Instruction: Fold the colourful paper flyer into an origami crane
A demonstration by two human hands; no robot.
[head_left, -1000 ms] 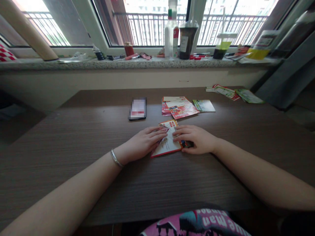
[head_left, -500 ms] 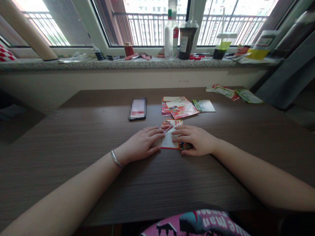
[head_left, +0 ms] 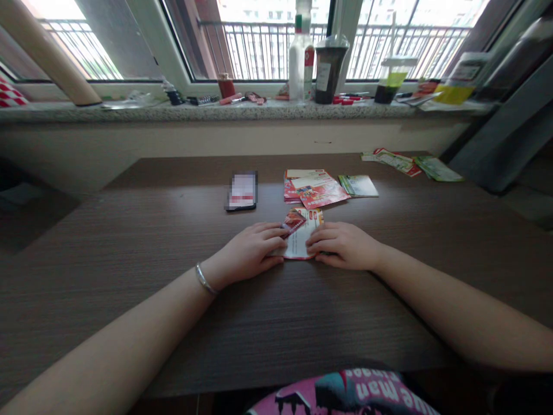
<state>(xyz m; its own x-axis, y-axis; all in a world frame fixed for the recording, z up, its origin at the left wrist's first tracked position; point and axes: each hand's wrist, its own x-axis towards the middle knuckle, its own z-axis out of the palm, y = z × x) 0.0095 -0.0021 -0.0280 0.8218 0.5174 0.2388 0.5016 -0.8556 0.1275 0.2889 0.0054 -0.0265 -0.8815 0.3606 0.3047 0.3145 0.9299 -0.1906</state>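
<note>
On windowsill, lidded cup, dark contents; below, both hands gripping folded leaflet at sides

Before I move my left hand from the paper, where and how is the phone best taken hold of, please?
I would grip the phone by its left and right edges, coming from above and the near side with the left hand, the nearer one. It lies flat on the table, so its underside is likely hard to reach, while both edges stand clear of the red leaflets.
</note>
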